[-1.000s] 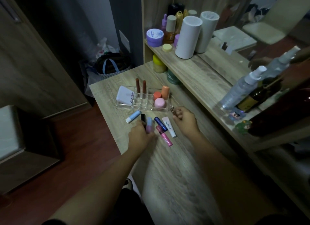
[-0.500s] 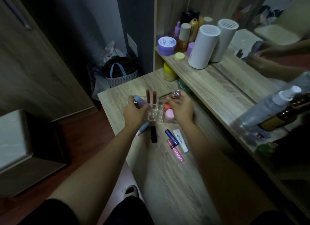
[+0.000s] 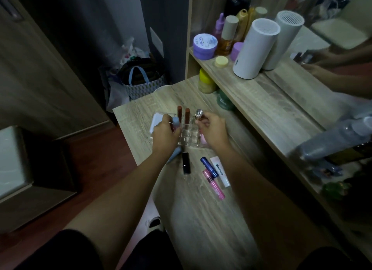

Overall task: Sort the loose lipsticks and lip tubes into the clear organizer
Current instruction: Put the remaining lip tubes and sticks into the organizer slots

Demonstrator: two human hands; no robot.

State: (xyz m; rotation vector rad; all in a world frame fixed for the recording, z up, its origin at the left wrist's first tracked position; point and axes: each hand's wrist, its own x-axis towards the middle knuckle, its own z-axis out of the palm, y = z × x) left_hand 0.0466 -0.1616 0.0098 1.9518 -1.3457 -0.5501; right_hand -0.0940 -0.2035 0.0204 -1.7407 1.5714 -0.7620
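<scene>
Clear organizer [image 3: 186, 136], gridded, glossy cylindrical tubes [image 3: 182, 114] upright

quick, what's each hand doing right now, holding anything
Left hand: closed on a blue-capped lip tube, over the clear organizer.
Right hand: closed on a silver-topped lipstick, also over the organizer.

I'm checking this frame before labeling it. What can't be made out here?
- Head view: front slots of the clear organizer, hidden by both hands.
- Light blue tube: mostly under the left hand.
- Spray bottle: blurred, cut by the right edge.
- Right hand: covers most of its silver-capped tube.
</scene>
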